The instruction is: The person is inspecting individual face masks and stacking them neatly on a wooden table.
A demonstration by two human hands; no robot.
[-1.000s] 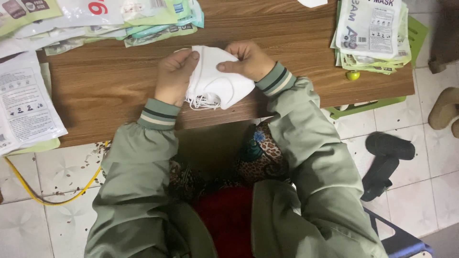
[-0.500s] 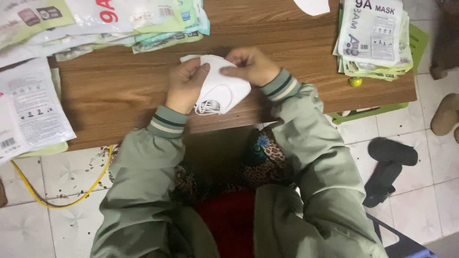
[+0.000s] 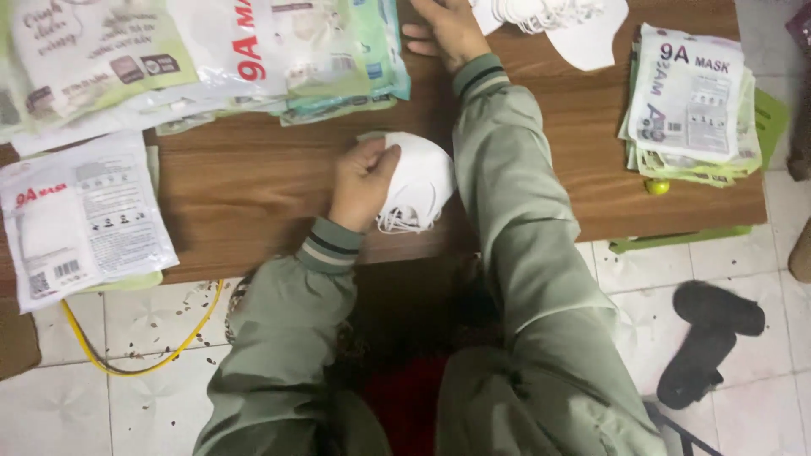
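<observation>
Looking down from the head cam, the landmark is a low brown wooden table sitting on a pale tiled floor, with the person in a grey-green jacket crouched at its near edge.

Room stuff first: at the far left of the table there's a messy spread of flat printed packets, and a single white packet hangs over the table's near left corner. A neat stack of packets sits at the table's right end, with a small yellow-green ball just beside it. Off the table, a yellow cord loops on the tiles below the left corner, and dark sandals lie on the floor off the right end.

Now the hands. The left hand is closed around a stack of white masks near the middle of the table's near edge, fingers curled over the top, ear loops dangling at the bottom. The right hand is stretched to the table's far edge, fingers spread flat on the wood, just beside a pile of loose white masks. It isn't gripping anything.
</observation>
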